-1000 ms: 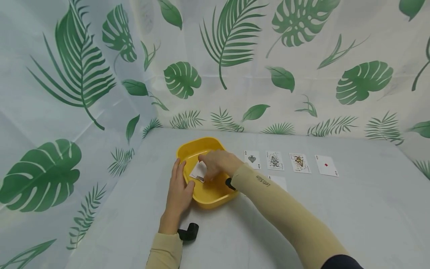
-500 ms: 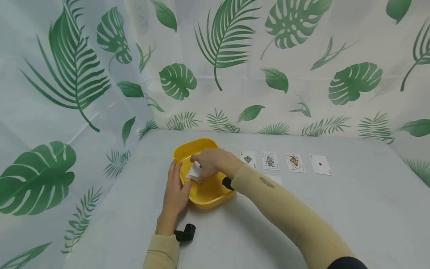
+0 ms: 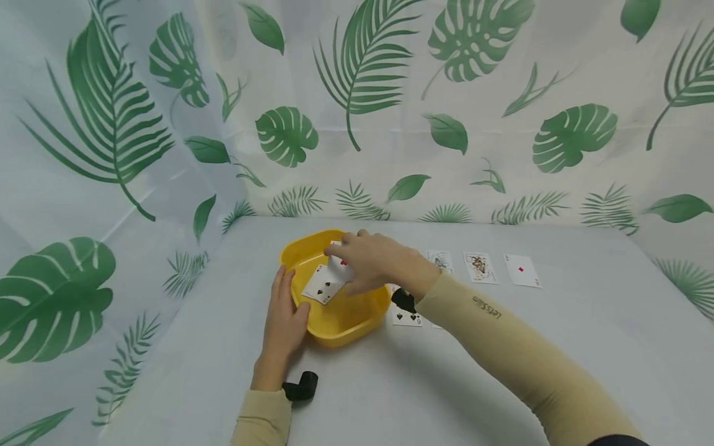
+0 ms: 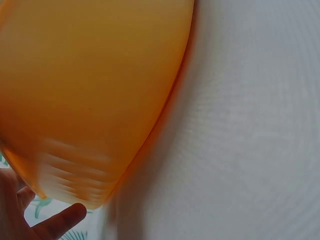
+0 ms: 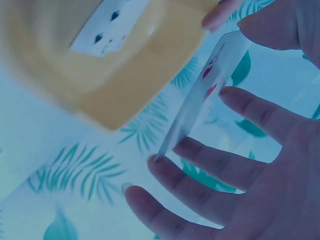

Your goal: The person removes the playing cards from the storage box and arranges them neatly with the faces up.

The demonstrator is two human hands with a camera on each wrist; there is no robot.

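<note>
A yellow plastic tray [image 3: 340, 331] sits on the table with a few playing cards [image 3: 320, 288] in it, the top one showing black spades. My left hand [image 3: 283, 325] rests against the tray's left side, fingers along the rim and thumb at its near part, all fairly straight. Above the tray, my right hand [image 3: 379, 263] pinches a playing card [image 5: 207, 85] with red suit marks between thumb and fingers. The right wrist view shows this card nearly edge-on, apart from the tray. My right hand and forearm hide part of the tray and some cards on the table.
Right of the tray lies a row of face-up cards: a joker [image 3: 440, 260], another joker [image 3: 480, 267] and an ace of diamonds [image 3: 522, 270]. In front of it lies a card with spades [image 3: 406, 317]. A leaf-printed curtain [image 3: 474, 155] stands behind the table.
My right hand has lifted a red-marked card from the cards in the tray and moved slightly right, uncovering the spade card below. My left hand stays at the tray's rim.
</note>
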